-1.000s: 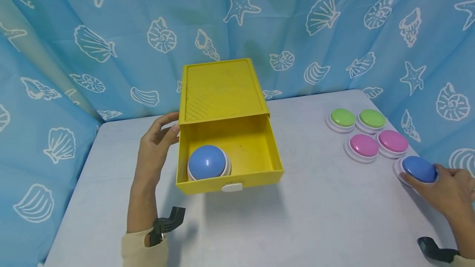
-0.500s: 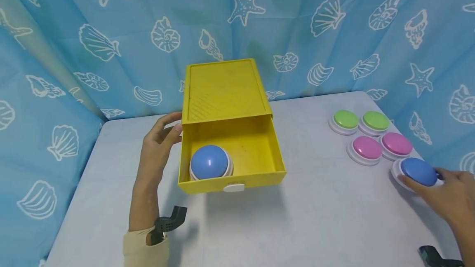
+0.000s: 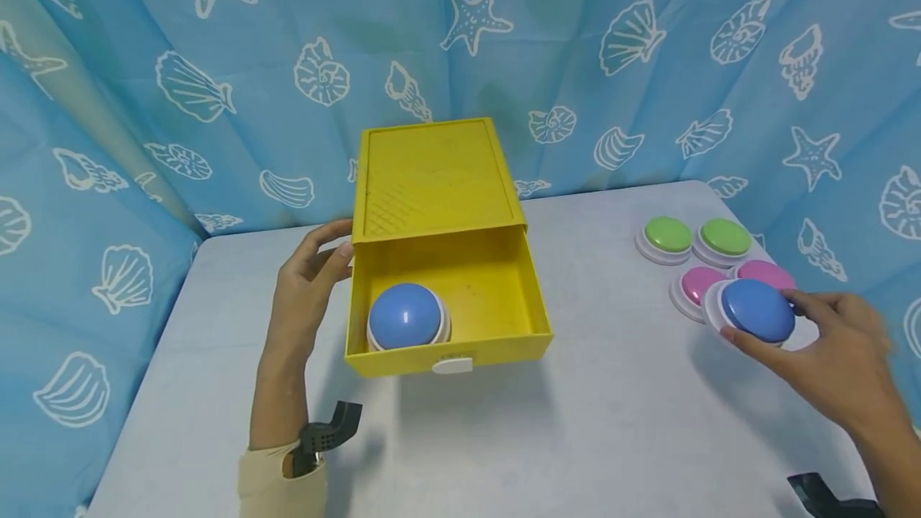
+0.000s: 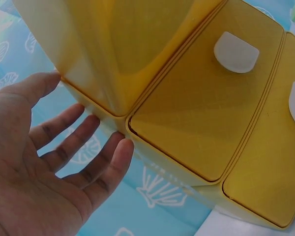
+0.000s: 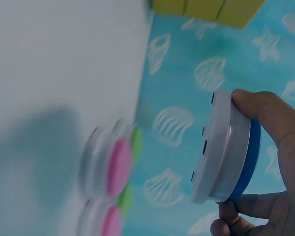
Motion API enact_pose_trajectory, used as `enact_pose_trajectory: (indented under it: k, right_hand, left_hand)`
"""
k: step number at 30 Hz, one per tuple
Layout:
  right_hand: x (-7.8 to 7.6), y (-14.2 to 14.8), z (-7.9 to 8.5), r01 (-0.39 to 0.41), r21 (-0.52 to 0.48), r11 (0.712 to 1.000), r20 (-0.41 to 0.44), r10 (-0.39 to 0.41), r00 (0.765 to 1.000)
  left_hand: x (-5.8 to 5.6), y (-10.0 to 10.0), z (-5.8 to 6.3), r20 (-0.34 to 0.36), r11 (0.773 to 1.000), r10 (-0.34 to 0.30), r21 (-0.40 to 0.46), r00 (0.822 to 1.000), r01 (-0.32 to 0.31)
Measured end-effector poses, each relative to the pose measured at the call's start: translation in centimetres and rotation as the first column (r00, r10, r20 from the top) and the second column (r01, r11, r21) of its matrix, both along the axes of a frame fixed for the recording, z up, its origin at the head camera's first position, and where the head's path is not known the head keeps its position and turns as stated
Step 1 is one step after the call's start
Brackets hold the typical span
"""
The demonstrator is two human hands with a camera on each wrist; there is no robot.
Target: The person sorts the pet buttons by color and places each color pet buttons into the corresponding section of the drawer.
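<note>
In the head view, a blue-topped push button [image 3: 757, 310] with a white base is pinched between thumb and fingers of my right hand [image 3: 838, 350], raised off the table. The right wrist view shows its white underside [image 5: 214, 147] tilted on edge. My left hand [image 3: 305, 278] rests against the left side of a yellow drawer unit [image 3: 435, 174], its fingers loosely spread, as the left wrist view confirms. The unit's top drawer [image 3: 496, 294] is pulled out. Another blue push button [image 3: 405, 316] lies inside it, at the front left.
Two green push buttons [image 3: 667, 235] stand at the table's right. Just in front of them are two pink push buttons [image 3: 701, 284], partly covered by the held one. Lower drawers with white handles [image 4: 236, 51] are shut. A blue shell-print curtain [image 3: 403, 30] hangs behind the white table [image 3: 612, 422].
My right hand has lifted the blue push button off the table at the right and carried it leftward, in front of the pink ones. The left hand stays by the drawer unit.
</note>
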State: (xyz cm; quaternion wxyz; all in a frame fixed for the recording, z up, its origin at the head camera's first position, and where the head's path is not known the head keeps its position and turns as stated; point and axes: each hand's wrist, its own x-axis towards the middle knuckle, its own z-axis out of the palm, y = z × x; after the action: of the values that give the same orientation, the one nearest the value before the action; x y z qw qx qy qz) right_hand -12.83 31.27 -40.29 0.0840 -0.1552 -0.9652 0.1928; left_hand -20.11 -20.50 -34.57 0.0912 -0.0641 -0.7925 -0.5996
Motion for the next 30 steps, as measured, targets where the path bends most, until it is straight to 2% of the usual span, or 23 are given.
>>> enact_pose_trajectory:
  k: [6, 9, 15, 19, 24, 30]
  right_hand:
    - [0.3, -3.3, 2.8, -0.112, -0.014, 0.994, -0.043, 0.111, 0.993]
    - [0.4, -4.6, 4.3, -0.175, -0.023, 0.984, -0.078, 0.172, 0.982]
    - [0.4, -7.2, 6.6, -0.283, -0.068, 0.957, -0.190, 0.266, 0.945]
    - [0.3, -8.9, 7.7, -0.336, -0.074, 0.939, -0.244, 0.309, 0.919]
    - [0.1, -11.0, 9.1, -0.377, -0.100, 0.921, -0.228, 0.347, 0.910]
    - [-0.1, -13.0, 10.4, -0.453, -0.147, 0.880, -0.263, 0.406, 0.875]
  left_hand:
    - [0.3, 0.2, 0.3, -0.002, 1.000, 0.001, -0.008, 1.000, -0.002]
    - [0.3, 0.2, 0.3, -0.005, 1.000, -0.002, -0.008, 1.000, 0.002]
    - [0.3, 0.1, 0.4, -0.010, 1.000, -0.005, -0.003, 1.000, 0.005]
    - [0.0, -0.1, -0.1, 0.007, 1.000, 0.001, -0.003, 1.000, -0.001]
    - [-0.6, -0.6, -0.9, 0.013, 1.000, 0.013, -0.001, 1.000, -0.013]
    - [0.0, -0.1, -0.1, 0.001, 1.000, 0.005, -0.005, 1.000, -0.005]
